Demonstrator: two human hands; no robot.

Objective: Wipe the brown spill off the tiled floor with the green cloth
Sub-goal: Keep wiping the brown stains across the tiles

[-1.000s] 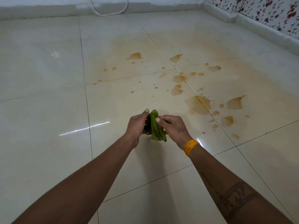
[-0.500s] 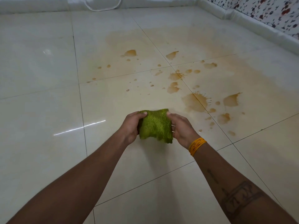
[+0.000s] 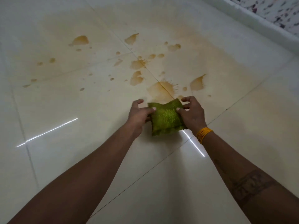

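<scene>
the biggest risk, as i judge it, is smearing rather than lifting: the spill (image 3: pixel 160 91) is not one puddle but many brown blotches and drops scattered over several tiles, with a pale brown film around them, so a small folded cloth (image 3: pixel 166 120) could soak through quickly and just drag brown streaks onto the clean floor (image 3: pixel 64 159) nearer the person. the grout lines crossing the spill could also hold liquid that a flat pass skips over. the drops far ahead and off to the left of the hands are easy to miss if wiping starts only at the nearest blotch. the wet glossy tile looks slippery too, so a hand leaning hard on the cloth might slide.

the left hand (image 3: pixel 139 115) pinches the cloth's left edge, thumb on top and fingers curled beneath, with the forefinger lifted free. the right hand (image 3: pixel 192 113) pinches the right edge the same way, thumb pressed on the top face and the other fingers bent above the far corner. neither hand is clenched tight; both grasp only the cloth, stretched between them as a folded pad. i cannot tell whether it touches the floor yet. the nearest large blotch lies just beyond the fingertips, the rest further ahead and to both sides.
</scene>
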